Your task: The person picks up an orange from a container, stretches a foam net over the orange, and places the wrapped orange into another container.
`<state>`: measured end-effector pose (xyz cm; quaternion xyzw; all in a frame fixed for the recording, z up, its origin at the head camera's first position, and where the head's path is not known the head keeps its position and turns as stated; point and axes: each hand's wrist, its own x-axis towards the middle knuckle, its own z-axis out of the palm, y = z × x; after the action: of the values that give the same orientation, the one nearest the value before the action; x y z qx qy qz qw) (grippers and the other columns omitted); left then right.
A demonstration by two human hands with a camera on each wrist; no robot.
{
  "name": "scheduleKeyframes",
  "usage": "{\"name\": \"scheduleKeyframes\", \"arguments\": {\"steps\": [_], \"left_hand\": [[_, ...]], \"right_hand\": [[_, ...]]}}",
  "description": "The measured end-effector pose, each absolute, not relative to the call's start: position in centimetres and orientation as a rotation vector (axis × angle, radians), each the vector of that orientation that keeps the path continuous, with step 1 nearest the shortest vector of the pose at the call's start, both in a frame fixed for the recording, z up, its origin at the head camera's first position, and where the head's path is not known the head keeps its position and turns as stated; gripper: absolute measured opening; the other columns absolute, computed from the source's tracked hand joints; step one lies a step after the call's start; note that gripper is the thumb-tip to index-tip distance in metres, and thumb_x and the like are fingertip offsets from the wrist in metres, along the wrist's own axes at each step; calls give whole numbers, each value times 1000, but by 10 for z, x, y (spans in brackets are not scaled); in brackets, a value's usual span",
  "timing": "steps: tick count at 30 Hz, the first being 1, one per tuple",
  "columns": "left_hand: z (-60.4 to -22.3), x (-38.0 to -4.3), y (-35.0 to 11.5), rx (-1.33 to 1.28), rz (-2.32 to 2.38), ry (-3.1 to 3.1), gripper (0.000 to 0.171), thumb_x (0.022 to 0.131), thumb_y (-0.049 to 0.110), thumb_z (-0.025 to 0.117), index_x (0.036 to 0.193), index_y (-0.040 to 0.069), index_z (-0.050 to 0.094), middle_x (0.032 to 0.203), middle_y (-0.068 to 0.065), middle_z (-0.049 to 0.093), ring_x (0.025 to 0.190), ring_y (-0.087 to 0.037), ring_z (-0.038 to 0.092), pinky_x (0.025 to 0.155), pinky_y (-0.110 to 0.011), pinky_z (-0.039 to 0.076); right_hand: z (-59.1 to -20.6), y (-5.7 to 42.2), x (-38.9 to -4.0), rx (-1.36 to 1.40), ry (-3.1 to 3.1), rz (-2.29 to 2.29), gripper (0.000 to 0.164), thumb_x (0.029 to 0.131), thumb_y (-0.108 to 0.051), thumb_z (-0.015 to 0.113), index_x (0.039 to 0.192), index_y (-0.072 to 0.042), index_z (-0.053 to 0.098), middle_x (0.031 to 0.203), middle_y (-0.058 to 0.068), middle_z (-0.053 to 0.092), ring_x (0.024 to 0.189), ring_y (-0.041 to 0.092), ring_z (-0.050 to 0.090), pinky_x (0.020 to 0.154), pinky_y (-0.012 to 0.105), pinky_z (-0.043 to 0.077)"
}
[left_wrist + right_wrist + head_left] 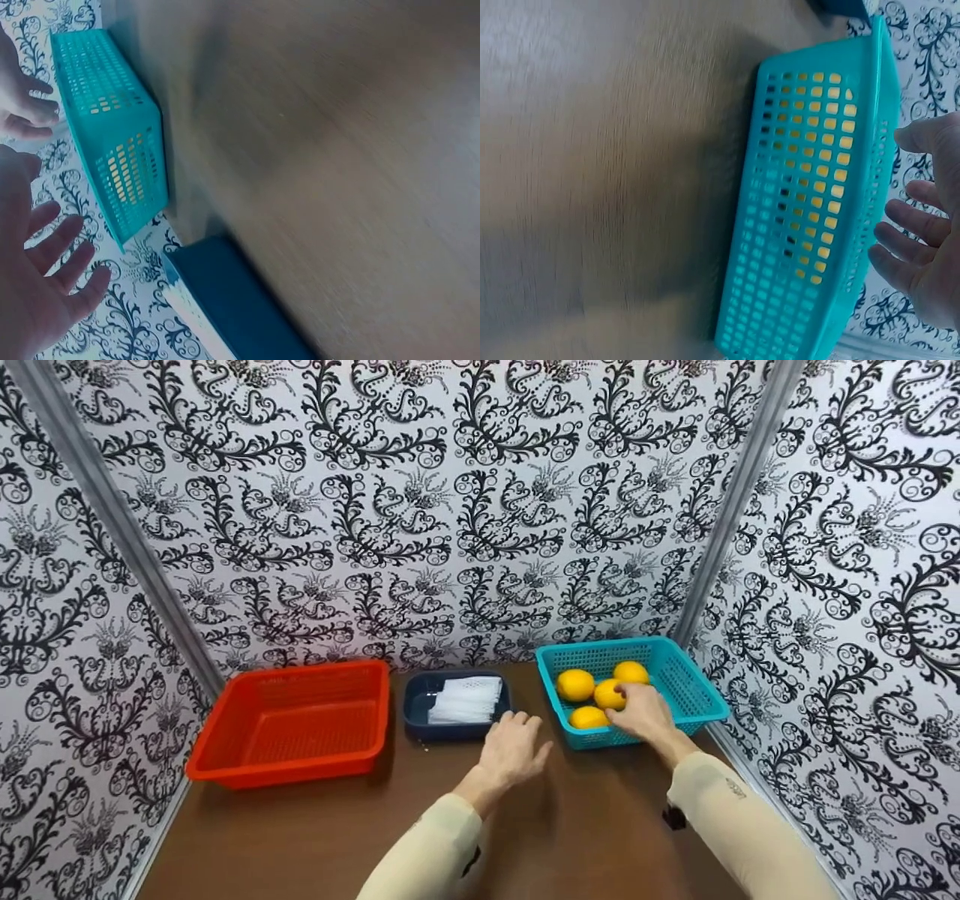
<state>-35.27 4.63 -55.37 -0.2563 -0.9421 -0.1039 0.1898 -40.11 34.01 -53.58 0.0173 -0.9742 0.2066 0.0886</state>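
Observation:
The right hand (pixel 646 712) reaches over the turquoise basket (pixel 686 690), its thumb and fingers apart and right at several round yellow-orange fruits (pixel 575 685) in the basket. From the right wrist view, the fingers (pixel 907 244) are loosely bent above the rim with nothing between them. Between basket and tray, the left hand (pixel 514 750) hovers with relaxed, spread fingers and holds nothing. It is nearest to the front right corner of a navy tray (pixel 450 731), in which white foam net sleeves (pixel 466 699) lie stacked. Fruit colour shows through the basket's holes in both wrist views.
A larger red basket (pixel 315 765) stands on the left of the brown table (pixel 420 817). Patterned panels (pixel 420 510) enclose the table at the back and both sides, with grey metal strips (pixel 124 525) at the corners.

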Motion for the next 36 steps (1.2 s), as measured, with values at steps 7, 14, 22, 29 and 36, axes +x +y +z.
{"name": "scheduleKeyframes", "arguments": {"steps": [7, 14, 22, 29, 36], "left_hand": [[-558, -364, 66, -719, -262, -2711, 38, 108, 49, 68, 128, 17, 71, 123, -5, 74, 118, -29, 64, 103, -48, 59], [-564, -373, 82, -773, -172, -2772, 42, 111, 53, 64, 135, 18, 66, 131, -6, 69, 123, -28, 60, 105, -46, 58], [-566, -378, 102, -840, -124, -2687, 39, 110, 51, 66, 132, 19, 68, 126, -3, 69, 119, -24, 62, 100, -38, 60], [-568, -388, 112, -844, -74, -2728, 33, 112, 48, 65, 133, 22, 69, 128, -1, 67, 121, -22, 61, 102, -35, 61], [-572, -396, 122, -871, -90, -2728, 23, 112, 44, 68, 125, 25, 71, 123, 1, 66, 117, -20, 61, 98, -31, 61]], "right_hand": [[-543, 348, -420, 41, -2937, 598, 62, 97, -28, 80, 147, 6, 67, 146, 32, 71, 130, 53, 69, 111, 68, 57], [-550, 352, -434, 7, -2992, 638, 65, 95, -24, 82, 149, 7, 64, 146, 35, 68, 132, 54, 66, 111, 67, 57], [-552, 354, -452, 99, -3010, 539, 70, 94, -20, 84, 153, 10, 60, 150, 39, 63, 137, 59, 61, 113, 72, 54], [-551, 353, -470, 116, -3071, 389, 72, 92, -18, 86, 156, 4, 59, 163, 38, 53, 151, 61, 49, 123, 73, 46], [-556, 358, -480, 216, -3086, 235, 69, 95, -17, 85, 155, 2, 59, 159, 37, 55, 144, 61, 54, 117, 74, 50]]}}
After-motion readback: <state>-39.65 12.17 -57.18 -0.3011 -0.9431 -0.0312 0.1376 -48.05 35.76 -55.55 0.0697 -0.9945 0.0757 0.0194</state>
